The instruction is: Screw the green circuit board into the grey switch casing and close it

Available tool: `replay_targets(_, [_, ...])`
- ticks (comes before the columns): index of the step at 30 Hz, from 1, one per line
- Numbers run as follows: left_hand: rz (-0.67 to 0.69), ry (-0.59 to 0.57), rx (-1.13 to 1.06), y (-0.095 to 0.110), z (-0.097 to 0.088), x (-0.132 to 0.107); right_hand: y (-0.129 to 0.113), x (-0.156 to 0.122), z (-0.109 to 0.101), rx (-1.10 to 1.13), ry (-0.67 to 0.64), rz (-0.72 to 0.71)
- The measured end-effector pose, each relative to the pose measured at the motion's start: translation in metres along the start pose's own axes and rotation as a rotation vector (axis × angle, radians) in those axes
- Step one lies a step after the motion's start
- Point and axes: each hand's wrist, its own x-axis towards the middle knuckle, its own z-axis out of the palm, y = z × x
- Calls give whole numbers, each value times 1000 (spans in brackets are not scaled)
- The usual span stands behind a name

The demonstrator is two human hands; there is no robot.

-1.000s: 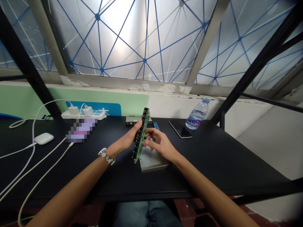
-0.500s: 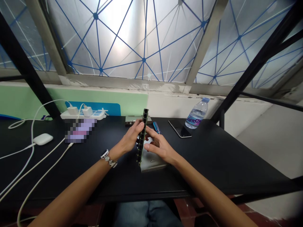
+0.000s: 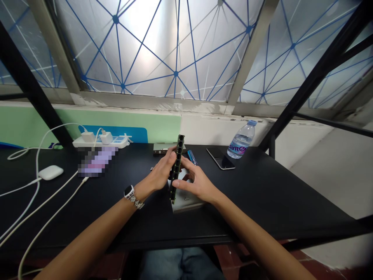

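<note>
A long green circuit board [image 3: 177,157] lined with black ports stands on edge, seen almost edge-on, above the black table [image 3: 256,194]. My left hand [image 3: 160,173] grips it from the left, fingers curled around it. From the right, my right hand [image 3: 196,181] closes on the same board, thumb and fingers pressed to it. Under both hands lies a grey metal case [image 3: 186,203], flat on the table. A blue-handled screwdriver [image 3: 192,156] rests just behind my right hand.
A phone [image 3: 220,158] and a water bottle [image 3: 241,140] sit at the back right. At the back left are a white power strip [image 3: 100,140] with chargers, white cables [image 3: 43,202] and a white earbud case [image 3: 51,172]. A second metal part [image 3: 163,147] lies behind the board.
The board has turned from a slight tilt to nearly edge-on. My right hand, open beside it before, has closed onto it. The view shifted slightly left.
</note>
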Motion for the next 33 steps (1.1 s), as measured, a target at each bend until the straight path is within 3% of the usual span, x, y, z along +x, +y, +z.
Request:
replay_targets(6, [-14,39,47,4,-1,2,-2,1,-5,52,-17,20])
replay_targets(12, [-76,120,51,4,-17,9,2,2,-19,99,33,59])
replay_targets(17, [-101,153,14,8,-29,12,16,4,-28,157,167,83])
replay_targets(24, [-99,28,-194,17,-26,11,19,8,-27,166,187,145])
replay_targets(27, [-113,-90,-269,21,-33,9,14,7,-27,193,191,136])
replay_targets(30, [-136,-187,-281,20,-40,8,11,6,-27,226,169,130])
replay_targets(33, [-132,-193,-246,14,-40,10,11,6,-25,244,156,140])
